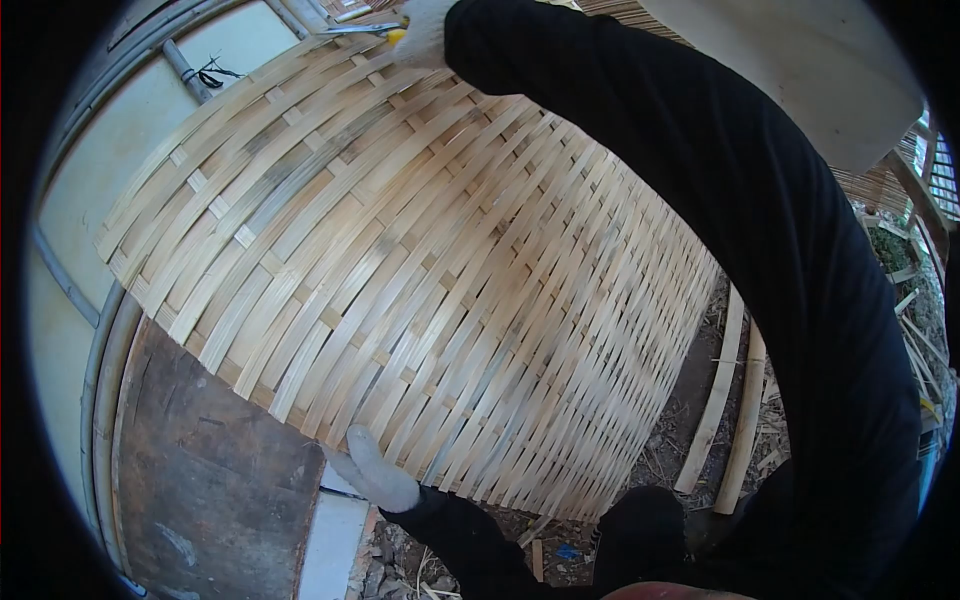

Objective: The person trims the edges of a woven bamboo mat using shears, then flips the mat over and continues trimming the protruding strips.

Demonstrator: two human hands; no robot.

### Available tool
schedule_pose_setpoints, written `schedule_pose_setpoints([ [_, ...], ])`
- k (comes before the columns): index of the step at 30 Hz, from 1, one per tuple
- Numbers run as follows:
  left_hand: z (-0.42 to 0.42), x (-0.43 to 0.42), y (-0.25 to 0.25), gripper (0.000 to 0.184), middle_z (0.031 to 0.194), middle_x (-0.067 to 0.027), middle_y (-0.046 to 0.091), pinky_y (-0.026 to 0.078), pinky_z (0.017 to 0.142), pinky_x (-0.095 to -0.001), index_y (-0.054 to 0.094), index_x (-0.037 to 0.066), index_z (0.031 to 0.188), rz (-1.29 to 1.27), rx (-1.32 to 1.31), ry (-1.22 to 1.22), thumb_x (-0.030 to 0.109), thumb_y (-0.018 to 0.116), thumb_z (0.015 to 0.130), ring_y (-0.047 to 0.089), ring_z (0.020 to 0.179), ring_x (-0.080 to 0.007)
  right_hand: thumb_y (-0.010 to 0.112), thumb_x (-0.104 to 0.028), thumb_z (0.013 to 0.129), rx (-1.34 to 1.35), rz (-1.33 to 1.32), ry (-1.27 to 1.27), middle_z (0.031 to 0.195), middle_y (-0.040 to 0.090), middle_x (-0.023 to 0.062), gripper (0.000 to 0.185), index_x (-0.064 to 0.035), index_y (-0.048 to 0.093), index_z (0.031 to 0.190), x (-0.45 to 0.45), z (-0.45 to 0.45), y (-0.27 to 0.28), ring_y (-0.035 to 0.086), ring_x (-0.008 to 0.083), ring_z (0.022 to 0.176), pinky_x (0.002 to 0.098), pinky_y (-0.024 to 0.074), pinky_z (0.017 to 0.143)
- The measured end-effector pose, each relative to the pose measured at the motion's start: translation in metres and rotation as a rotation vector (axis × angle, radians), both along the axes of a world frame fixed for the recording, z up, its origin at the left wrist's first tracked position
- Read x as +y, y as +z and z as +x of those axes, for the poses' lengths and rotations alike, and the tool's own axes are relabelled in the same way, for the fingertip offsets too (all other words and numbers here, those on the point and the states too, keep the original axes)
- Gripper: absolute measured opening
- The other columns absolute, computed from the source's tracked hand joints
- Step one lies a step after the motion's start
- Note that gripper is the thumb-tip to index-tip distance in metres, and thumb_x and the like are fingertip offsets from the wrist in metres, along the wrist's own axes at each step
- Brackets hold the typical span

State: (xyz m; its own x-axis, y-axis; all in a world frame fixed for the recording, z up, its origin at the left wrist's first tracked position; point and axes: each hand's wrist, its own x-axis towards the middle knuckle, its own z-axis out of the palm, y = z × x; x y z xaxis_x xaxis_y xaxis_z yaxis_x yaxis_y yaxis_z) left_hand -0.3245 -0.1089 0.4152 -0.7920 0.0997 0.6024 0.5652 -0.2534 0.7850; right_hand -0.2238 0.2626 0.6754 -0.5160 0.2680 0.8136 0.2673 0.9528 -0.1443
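Observation:
A large woven bamboo mat (pixel 430 270) of pale split strips spans the middle of the head view, tilted and curving. My left hand (pixel 375 478), in a whitish glove, grips its near lower edge, thumb on the face and the other fingers partly hidden. At the far top edge is my right hand (pixel 424 32), gloved too, its black-sleeved arm arching over from the right. It closes on a tool with a yellow handle (pixel 396 36) and a thin metal part (pixel 358 28); which kind of tool, I cannot tell.
A dark worn board (pixel 215 460) lies at lower left beside pale wall panels (pixel 75 330) framed by grey poles (pixel 100 400). Split bamboo lengths (pixel 742 420) rest on the littered ground at right. A pale sheet (pixel 810 70) hangs at upper right.

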Motion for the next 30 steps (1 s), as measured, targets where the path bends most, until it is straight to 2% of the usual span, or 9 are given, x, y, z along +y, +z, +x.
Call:
schedule_pose_setpoints([
  [4, 0.007, 0.001, 0.004, 0.074, 0.157, -0.0268, 0.035, 0.033, 0.117, -0.0403, 0.025, -0.009, 0.157, -0.028, -0.021, 0.053, 0.027, 0.057, 0.099, 0.042, 0.140, -0.0334, 0.066, -0.028, 0.080, -0.120, -0.053, -0.251, 0.102, 0.074, 0.0208, 0.038, -0.0076, 0.075, 0.110, 0.003, 0.014, 0.004, 0.071, 0.0388, 0.097, 0.0440, 0.0555, 0.082],
  [7, -0.002, -0.003, 0.002, 0.075, 0.158, -0.0270, 0.033, 0.032, 0.118, -0.0402, 0.025, -0.009, 0.157, -0.035, 0.044, -0.064, 0.027, 0.057, 0.100, 0.041, 0.141, -0.0334, 0.066, -0.027, 0.080, -0.164, -0.006, -0.323, 0.102, 0.074, 0.0213, 0.037, -0.0070, 0.075, 0.109, -0.004, 0.026, 0.007, 0.071, 0.0388, 0.097, 0.0441, 0.0557, 0.082],
  [18, -0.008, -0.005, -0.001, 0.075, 0.157, -0.0272, 0.036, 0.033, 0.117, -0.0399, 0.025, -0.009, 0.157, -0.033, 0.044, -0.073, 0.026, 0.057, 0.099, 0.043, 0.139, -0.0334, 0.066, -0.025, 0.082, -0.267, 0.086, -0.388, 0.101, 0.074, 0.0230, 0.032, -0.0048, 0.077, 0.105, -0.016, 0.031, 0.014, 0.072, 0.0385, 0.098, 0.0443, 0.0566, 0.083],
  [22, -0.011, -0.003, -0.003, 0.075, 0.155, -0.0272, 0.038, 0.035, 0.116, -0.0394, 0.027, -0.010, 0.156, 0.031, 0.019, -0.152, 0.026, 0.058, 0.098, 0.045, 0.138, -0.0331, 0.066, -0.024, 0.083, -0.276, 0.104, -0.408, 0.101, 0.074, 0.0236, 0.031, -0.0039, 0.077, 0.103, -0.017, 0.027, 0.016, 0.072, 0.0384, 0.098, 0.0444, 0.0570, 0.084],
  [25, 0.002, 0.001, 0.003, 0.076, 0.154, -0.0277, 0.038, 0.036, 0.115, -0.0397, 0.027, -0.010, 0.155, -0.007, -0.020, -0.023, 0.028, 0.058, 0.098, 0.045, 0.138, -0.0339, 0.065, -0.023, 0.084, -0.202, 0.090, -0.401, 0.101, 0.074, 0.0232, 0.030, -0.0040, 0.077, 0.103, -0.026, 0.029, 0.009, 0.073, 0.0376, 0.098, 0.0443, 0.0572, 0.084],
  [30, -0.002, -0.002, 0.001, 0.078, 0.155, -0.0285, 0.037, 0.037, 0.115, -0.0403, 0.027, -0.010, 0.155, -0.035, -0.004, -0.019, 0.030, 0.059, 0.097, 0.045, 0.138, -0.0346, 0.064, -0.024, 0.086, -0.157, 0.088, -0.420, 0.102, 0.074, 0.0222, 0.031, -0.0031, 0.077, 0.104, -0.019, 0.011, 0.010, 0.073, 0.0367, 0.099, 0.0445, 0.0573, 0.084],
])
